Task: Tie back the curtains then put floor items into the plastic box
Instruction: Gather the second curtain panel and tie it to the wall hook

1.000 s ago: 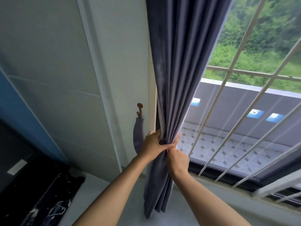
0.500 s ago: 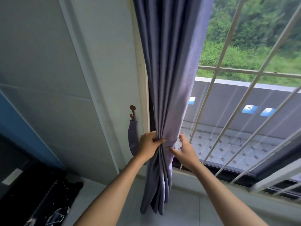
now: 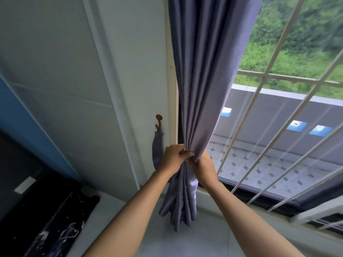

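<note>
— Curtain [image 3: 200, 89] first: where is it?
— Hanging at the window's left edge, gathered into a tight bunch of folds against the pale wall [image 3: 55, 71]. Below the pinch the folds fan out loosely, ending just above the floor [image 3: 185, 243].
— And the hands?
— The left hand [image 3: 173, 157] has its grip clamped on the bunch from the wall side; the right hand [image 3: 205, 168] squeezes it from the window side. The two touch.
— Anything to tie it with?
— A fabric tieback [image 3: 156, 151] dangles from a brown hook [image 3: 158, 122] on the wall, just beside the left hand. White window bars [image 3: 259, 93] stand behind the glass.
</note>
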The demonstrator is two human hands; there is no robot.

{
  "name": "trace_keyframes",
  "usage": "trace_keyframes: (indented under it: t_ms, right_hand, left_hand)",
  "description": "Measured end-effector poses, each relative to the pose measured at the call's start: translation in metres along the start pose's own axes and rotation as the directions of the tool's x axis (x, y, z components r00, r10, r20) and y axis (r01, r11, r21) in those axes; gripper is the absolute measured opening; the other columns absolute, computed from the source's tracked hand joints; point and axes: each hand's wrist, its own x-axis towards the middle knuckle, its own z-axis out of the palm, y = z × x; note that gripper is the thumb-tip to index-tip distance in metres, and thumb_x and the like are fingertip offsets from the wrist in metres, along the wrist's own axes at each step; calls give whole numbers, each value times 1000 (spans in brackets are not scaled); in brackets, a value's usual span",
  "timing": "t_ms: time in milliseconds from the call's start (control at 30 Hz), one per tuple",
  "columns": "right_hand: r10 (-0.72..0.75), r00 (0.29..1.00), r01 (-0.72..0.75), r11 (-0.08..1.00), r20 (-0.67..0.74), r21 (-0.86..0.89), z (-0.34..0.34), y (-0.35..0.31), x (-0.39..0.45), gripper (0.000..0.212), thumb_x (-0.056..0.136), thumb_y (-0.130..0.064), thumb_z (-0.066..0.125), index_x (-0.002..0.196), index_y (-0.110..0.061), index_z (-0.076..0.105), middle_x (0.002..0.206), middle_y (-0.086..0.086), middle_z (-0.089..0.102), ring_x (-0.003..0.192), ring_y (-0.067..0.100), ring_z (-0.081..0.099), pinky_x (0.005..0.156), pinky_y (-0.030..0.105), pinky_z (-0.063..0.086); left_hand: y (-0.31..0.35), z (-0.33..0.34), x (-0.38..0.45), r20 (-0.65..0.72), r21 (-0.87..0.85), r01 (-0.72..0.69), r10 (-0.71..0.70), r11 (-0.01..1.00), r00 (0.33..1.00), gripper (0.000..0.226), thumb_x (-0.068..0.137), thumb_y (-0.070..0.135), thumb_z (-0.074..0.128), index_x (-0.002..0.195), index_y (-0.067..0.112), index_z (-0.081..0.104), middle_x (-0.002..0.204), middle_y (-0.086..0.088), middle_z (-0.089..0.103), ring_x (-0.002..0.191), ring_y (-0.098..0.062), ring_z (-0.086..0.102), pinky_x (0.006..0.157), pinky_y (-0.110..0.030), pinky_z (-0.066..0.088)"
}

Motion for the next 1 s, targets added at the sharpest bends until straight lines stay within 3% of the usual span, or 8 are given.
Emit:
trace_keyframes:
  t_ms: [133, 267, 400, 567, 700, 800, 867, 1000]
  right_hand:
    - [22, 1000, -20, 997, 15, -73, 2, 3, 5, 22, 97, -20, 47, 116, -9, 47, 109, 9, 54, 79, 25, 53, 56, 32, 37]
    - [55, 998, -55, 998, 13, -17, 1, -4, 4, 29, 98, -23, 37, 126, -15, 40, 111, 2, 49, 80, 23, 53, 58, 30, 36]
    - [49, 999, -49, 999, -8, 1, 5, 0, 3, 29, 99, -22, 42, 126, -13, 41, 111, 6, 51, 81, 25, 56, 62, 39, 49]
    - [57, 984, -74, 993, 169, 95, -15, -4, 0, 21, 89, -7, 49, 110, -7, 51, 98, 14, 62, 83, 30, 59, 66, 32, 46]
    - [70, 960, -119, 978, 273, 170, -51, 8, 3, 27, 92, -15, 54, 113, -27, 67, 105, -9, 71, 99, 6, 65, 79, 16, 49]
    - [89, 950, -185, 933, 301, 308, -65, 14, 13, 24, 87, -13, 68, 104, -30, 71, 94, -4, 75, 85, 10, 72, 86, 33, 57]
    - [112, 949, -222, 902, 295, 371, -68, 13, 19, 29, 82, -6, 73, 99, -29, 70, 98, 0, 70, 71, 14, 69, 82, 43, 59]
    - [119, 935, -232, 919, 335, 319, -67, 2, 32, 41, 74, -5, 78, 95, -38, 66, 94, 5, 72, 69, 22, 68, 72, 41, 61]
  left_hand:
    - [-1, -2, -3, 42, 31, -30, 28, 999, 999, 25, 85, 29, 70, 87, 4, 67, 82, -7, 69, 80, -22, 63, 72, -30, 48]
    - [0, -3, -4, 39, 92, -50, 46, 995, 998, 33, 83, 39, 71, 100, 11, 67, 84, 3, 49, 85, -12, 44, 74, -23, 35]
    - [5, 3, -4, -32, 97, -49, 52, 994, 998, 31, 84, 39, 70, 71, 14, 56, 66, 0, 53, 64, -17, 49, 61, -25, 34]
    - [-1, 5, 8, -67, 33, -5, 8, 999, 998, 32, 87, 33, 67, 67, 11, 55, 60, -3, 56, 56, -18, 50, 53, -18, 32]
    - [-8, 1, 20, 33, -7, -22, 22, 1000, 999, 33, 86, 32, 67, 69, 6, 60, 65, -8, 63, 59, -20, 57, 57, -19, 40]
    - [-8, -3, 24, 97, -45, -51, 55, 998, 994, 29, 87, 29, 67, 67, 10, 57, 61, 1, 57, 54, -7, 50, 52, -10, 35]
    - [-7, -4, 26, 130, -82, -39, 50, 996, 990, 27, 87, 28, 68, 69, 9, 59, 62, 4, 57, 55, -3, 51, 53, -8, 36]
    - [-7, 1, 23, 111, -100, -11, 22, 995, 994, 21, 89, 28, 65, 76, 13, 59, 68, 3, 60, 63, -6, 56, 59, -7, 39]
